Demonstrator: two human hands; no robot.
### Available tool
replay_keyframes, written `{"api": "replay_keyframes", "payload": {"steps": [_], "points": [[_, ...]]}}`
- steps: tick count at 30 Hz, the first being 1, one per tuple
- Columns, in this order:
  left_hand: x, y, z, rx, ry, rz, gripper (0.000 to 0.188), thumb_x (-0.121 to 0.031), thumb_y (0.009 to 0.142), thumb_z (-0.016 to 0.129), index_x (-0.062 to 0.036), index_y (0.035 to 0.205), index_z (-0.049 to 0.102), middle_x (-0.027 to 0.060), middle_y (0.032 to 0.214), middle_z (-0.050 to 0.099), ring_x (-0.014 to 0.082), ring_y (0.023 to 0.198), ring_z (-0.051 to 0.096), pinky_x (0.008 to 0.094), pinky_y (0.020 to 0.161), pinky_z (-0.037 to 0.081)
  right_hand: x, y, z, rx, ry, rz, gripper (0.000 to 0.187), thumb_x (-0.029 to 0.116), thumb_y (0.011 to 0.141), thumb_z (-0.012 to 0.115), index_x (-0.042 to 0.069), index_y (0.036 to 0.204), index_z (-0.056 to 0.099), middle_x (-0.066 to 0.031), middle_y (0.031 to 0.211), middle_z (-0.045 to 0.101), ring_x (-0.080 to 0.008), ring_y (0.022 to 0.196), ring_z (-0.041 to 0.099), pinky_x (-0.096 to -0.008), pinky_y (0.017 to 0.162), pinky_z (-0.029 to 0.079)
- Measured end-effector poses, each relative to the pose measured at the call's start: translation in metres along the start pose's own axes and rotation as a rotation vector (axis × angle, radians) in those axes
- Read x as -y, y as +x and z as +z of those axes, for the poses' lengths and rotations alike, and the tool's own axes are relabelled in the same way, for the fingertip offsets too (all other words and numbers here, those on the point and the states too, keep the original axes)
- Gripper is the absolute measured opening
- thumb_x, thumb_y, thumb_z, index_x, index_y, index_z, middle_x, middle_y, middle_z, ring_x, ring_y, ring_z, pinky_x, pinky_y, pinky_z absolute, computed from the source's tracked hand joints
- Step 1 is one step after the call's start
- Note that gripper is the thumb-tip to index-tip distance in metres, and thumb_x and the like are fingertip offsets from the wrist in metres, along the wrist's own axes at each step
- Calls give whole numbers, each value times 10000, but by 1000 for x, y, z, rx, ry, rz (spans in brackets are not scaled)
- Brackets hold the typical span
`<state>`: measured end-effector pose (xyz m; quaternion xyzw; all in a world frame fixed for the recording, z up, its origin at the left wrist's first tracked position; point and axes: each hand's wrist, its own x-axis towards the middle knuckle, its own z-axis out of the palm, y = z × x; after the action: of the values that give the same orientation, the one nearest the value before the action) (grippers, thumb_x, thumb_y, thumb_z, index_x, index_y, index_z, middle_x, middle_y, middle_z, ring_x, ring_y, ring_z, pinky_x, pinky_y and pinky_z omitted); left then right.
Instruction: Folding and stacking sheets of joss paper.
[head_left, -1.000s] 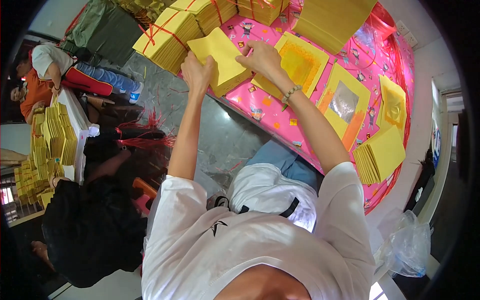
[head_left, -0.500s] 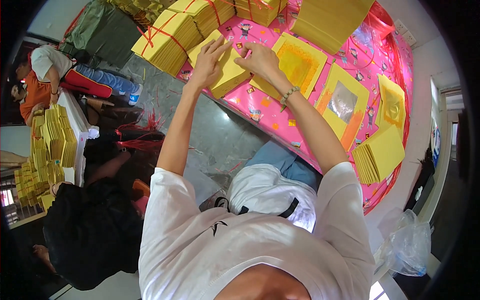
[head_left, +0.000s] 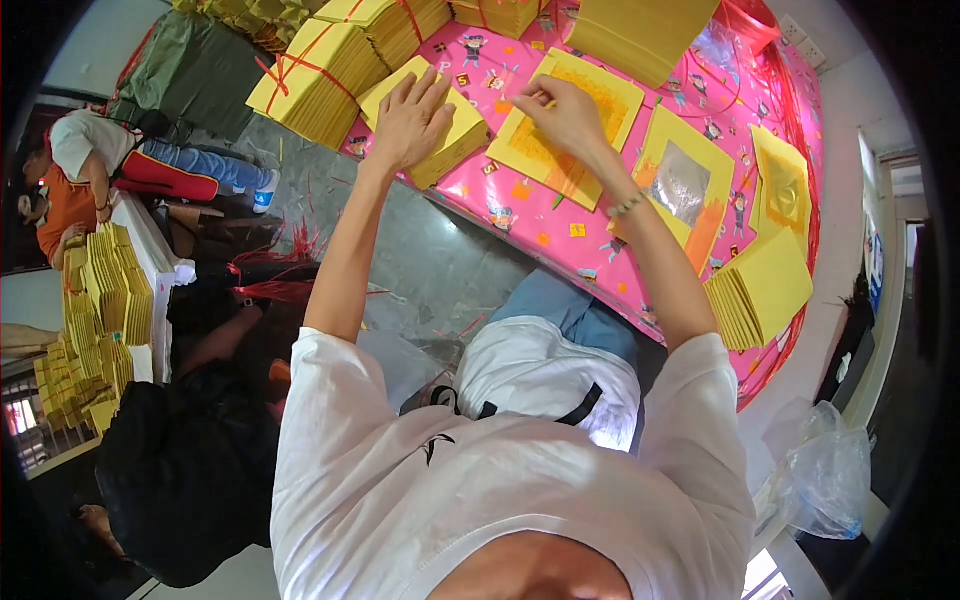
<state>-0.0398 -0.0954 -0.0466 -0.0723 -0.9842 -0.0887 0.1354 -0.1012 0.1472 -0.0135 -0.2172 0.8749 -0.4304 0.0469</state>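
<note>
My left hand [head_left: 412, 122] lies with its fingers stretched out on top of a stack of yellow paper [head_left: 455, 145] near the table's left edge. To its right, my right hand [head_left: 568, 118] is over a yellow sheet [head_left: 625, 88] with an orange-and-gold square at its middle. The fingers of this hand are curled and pressed together, and anything between them is too small to make out. Beside my right wrist lies another yellow sheet [head_left: 720, 165] with a silvery square [head_left: 683, 187] and an orange patch.
Red-tied yellow paper bundles [head_left: 315, 80] stand at the far left of the pink patterned table cover [head_left: 560, 240]. A fanned yellow pile [head_left: 765, 290] and red strings [head_left: 810, 190] lie at the right. Another person [head_left: 85, 175] is by a side table on the left.
My right hand has moved right, away from the stack and over the sheet with the orange square. My left hand stays on the stack, its fingers a little more spread.
</note>
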Motion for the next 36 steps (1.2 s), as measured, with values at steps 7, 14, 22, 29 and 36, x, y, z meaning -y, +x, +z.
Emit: {"api": "replay_keyframes", "payload": {"steps": [7,14,22,29,36], "points": [[2,-3,-1,-107,-65,29,507,-387,933,391,-173,1392,370,105,1454,328,348,1311,308,449,1073,232,-22,-77,-42,4,-160,-40,280,263,804,662,23,943,622,-103,800,633,-214,736,618,-326,670,487],[-5,-4,-11,-217,-242,-4,572,-301,890,529,-60,1376,348,262,1286,401,394,1214,372,435,1028,310,-30,-118,-41,-7,-329,-274,342,236,709,724,27,952,603,-114,892,577,-296,880,558,-390,749,467],[-7,-5,-24,-214,-191,18,436,-239,933,445,-11,1303,401,196,1270,460,358,1176,397,423,1013,291,-39,-124,-32,-82,-407,-367,263,217,727,708,46,898,603,-95,843,575,-283,811,568,-387,692,470],[-2,-7,-27,-258,-207,20,431,-236,939,428,-9,1305,396,203,1289,446,356,1184,400,419,1021,288,-39,-125,-31,-98,-403,-386,191,199,759,678,35,835,617,-97,833,613,-278,787,593,-381,683,484],[-6,-5,-38,-361,-158,61,406,-207,914,469,-3,1263,444,209,1279,454,351,1163,420,422,1002,323,-38,-124,-31,-103,-362,-350,169,192,814,619,27,813,653,-105,856,636,-284,797,608,-383,697,494]]}}
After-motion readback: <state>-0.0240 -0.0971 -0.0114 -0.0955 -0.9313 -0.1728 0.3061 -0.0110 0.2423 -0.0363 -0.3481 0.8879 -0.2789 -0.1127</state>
